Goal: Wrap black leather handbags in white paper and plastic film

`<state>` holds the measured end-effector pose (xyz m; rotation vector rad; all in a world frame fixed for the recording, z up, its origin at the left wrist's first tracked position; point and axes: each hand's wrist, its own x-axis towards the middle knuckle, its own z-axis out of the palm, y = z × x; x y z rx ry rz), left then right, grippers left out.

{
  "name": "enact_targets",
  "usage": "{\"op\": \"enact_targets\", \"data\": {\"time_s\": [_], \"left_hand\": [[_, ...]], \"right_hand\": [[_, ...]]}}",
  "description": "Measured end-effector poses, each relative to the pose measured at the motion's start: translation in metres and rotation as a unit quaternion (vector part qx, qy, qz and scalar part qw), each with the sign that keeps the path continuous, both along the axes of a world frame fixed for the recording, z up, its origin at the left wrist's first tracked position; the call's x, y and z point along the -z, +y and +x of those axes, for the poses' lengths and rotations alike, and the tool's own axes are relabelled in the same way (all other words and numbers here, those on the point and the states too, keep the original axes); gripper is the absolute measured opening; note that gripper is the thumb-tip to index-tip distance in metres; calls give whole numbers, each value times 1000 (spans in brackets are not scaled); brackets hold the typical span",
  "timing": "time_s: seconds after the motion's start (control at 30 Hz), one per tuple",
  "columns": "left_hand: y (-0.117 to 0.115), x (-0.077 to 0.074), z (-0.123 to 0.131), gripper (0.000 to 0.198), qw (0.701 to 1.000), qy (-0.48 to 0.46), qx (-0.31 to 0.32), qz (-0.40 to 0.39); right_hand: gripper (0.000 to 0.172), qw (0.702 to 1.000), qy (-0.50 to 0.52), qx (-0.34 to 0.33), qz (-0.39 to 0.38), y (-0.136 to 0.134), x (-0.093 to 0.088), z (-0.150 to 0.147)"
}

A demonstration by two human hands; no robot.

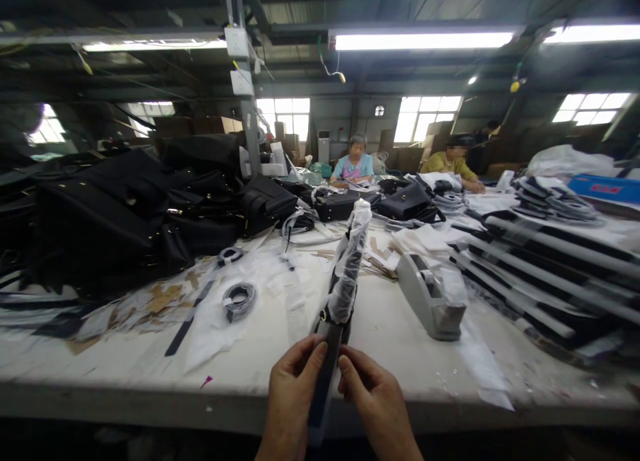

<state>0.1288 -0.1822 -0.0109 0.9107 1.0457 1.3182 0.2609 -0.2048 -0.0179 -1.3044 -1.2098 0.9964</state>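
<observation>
Just beyond the table's near edge, a narrow black bag is seen end-on, and its far upper part is wrapped in crinkled clear plastic film. A small gold-coloured metal fitting shows below the film. My left hand grips the bag's left side, thumb pressed on the dark surface. On the other side my right hand pinches the bag's right edge between thumb and curled fingers. The undersides of both grips are hidden.
A grey tape dispenser stands to the right, near stacked black pieces with white wrapping. Black bags are heaped at left. Coiled wrapped straps lie on the white table. Two people work across it.
</observation>
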Motion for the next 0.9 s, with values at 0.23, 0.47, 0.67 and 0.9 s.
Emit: {"op": "enact_targets", "data": {"time_s": [0.23, 0.47, 0.67, 0.9], "left_hand": [[14, -8, 4, 48, 1000, -6, -23, -3], [18, -10, -1, 49, 999, 8, -37, 28], [13, 6, -11, 52, 999, 44, -1, 20], [14, 16, -20, 58, 989, 140, -41, -23]], "right_hand": [[61, 999, 31, 6, -17, 10, -8, -6], [47, 999, 26, 32, 0, 17, -22, -13], [43, 997, 39, 62, 10, 17, -19, -19], [45, 996, 79, 48, 7, 20, -21, -25]]}}
